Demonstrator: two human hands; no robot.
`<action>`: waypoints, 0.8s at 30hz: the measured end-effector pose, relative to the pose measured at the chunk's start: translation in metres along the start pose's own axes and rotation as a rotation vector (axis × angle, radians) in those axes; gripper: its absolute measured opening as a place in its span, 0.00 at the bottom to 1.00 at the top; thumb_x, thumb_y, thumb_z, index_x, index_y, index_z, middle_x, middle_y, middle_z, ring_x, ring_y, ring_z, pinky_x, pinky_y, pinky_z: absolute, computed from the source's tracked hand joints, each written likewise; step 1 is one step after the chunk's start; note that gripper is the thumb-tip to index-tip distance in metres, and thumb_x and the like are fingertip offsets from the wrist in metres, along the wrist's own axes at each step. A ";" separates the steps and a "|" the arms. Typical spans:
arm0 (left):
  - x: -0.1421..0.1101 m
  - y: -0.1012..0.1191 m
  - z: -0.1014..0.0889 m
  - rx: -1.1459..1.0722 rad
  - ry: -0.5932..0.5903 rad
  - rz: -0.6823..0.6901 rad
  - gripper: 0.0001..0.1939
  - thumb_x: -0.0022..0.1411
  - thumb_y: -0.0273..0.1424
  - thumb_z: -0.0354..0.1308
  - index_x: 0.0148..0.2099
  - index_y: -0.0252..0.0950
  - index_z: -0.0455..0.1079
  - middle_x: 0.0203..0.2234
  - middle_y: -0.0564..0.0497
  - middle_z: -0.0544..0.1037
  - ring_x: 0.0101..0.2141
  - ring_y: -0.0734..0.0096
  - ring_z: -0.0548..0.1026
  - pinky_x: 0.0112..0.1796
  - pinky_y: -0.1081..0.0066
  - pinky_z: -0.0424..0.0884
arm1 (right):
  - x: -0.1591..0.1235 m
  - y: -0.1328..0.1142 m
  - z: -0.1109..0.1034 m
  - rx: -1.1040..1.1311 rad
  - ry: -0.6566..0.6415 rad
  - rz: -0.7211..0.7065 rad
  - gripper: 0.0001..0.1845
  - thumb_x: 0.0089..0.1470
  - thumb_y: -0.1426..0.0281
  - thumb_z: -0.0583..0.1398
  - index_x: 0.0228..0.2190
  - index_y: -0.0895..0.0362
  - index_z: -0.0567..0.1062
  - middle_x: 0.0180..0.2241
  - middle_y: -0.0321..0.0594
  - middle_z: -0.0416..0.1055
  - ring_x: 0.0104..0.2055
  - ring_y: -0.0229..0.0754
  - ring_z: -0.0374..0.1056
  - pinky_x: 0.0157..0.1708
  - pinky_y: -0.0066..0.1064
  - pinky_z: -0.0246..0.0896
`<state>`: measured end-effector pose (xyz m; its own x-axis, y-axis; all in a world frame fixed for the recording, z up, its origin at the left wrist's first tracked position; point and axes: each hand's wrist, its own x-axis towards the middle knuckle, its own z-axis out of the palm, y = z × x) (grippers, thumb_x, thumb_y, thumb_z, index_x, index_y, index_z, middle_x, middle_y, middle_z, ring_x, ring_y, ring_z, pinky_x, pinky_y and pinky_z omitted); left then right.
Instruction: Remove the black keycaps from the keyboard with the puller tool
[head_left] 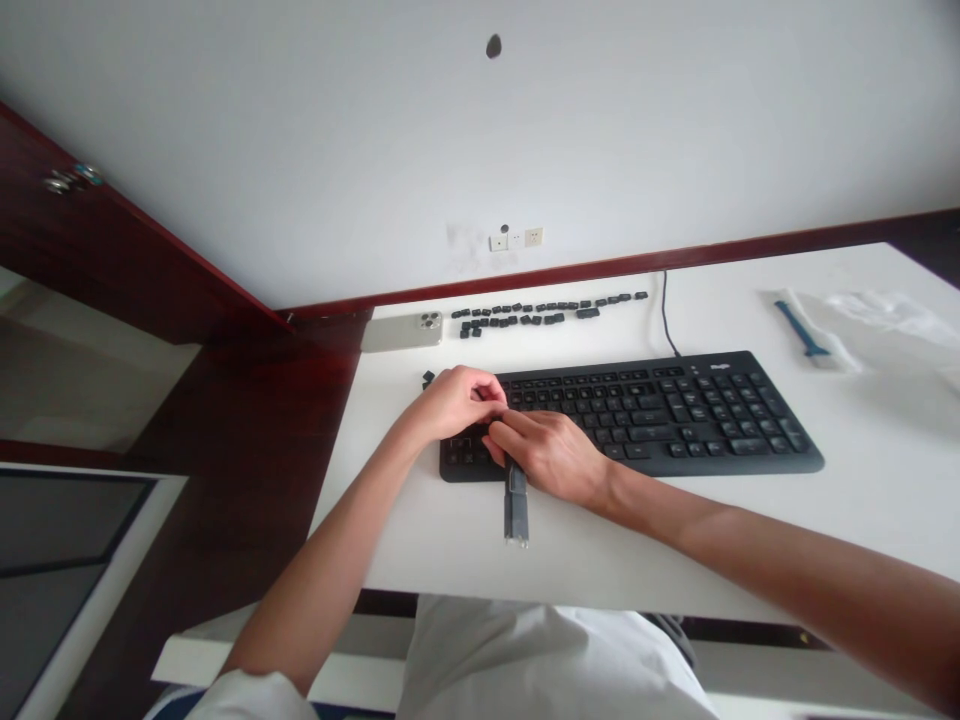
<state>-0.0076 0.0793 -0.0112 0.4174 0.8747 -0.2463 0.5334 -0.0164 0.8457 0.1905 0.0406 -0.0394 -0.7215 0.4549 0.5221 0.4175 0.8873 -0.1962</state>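
A black keyboard (720,420) lies on the white desk, with keycaps gone from part of its left end. Over that end my two hands meet, their fingertips touching or nearly so. My right hand (551,448) is closed around a slim grey keycap puller (516,505), whose pale-tipped end points toward me past the keyboard's front edge. The fingers of my left hand (461,400) are pinched together; whatever they grip is hidden. Loose black keycaps (589,313) lie in rows behind the keyboard, and another keycap (428,377) sits left of it by my left wrist.
A phone (403,332) lies face down at the desk's back left. The keyboard cable (666,310) runs off the back edge. At right are a blue brush (801,328) and clear plastic wrapping (885,308). The desk (637,560) ends close to my lap.
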 end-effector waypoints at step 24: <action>0.010 0.003 0.006 -0.935 0.081 -0.062 0.16 0.52 0.30 0.75 0.43 0.34 0.77 0.36 0.52 0.78 0.37 0.75 0.76 0.46 0.71 0.73 | 0.004 0.025 -0.019 -0.021 0.098 0.239 0.16 0.72 0.66 0.52 0.32 0.57 0.70 0.30 0.36 0.66 0.25 0.34 0.56 0.26 0.31 0.44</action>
<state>0.0024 0.0849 -0.0135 0.3371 0.8924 -0.3001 -0.2684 0.3966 0.8779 0.2086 0.0632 -0.0260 -0.5439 0.6412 0.5414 0.5822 0.7529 -0.3068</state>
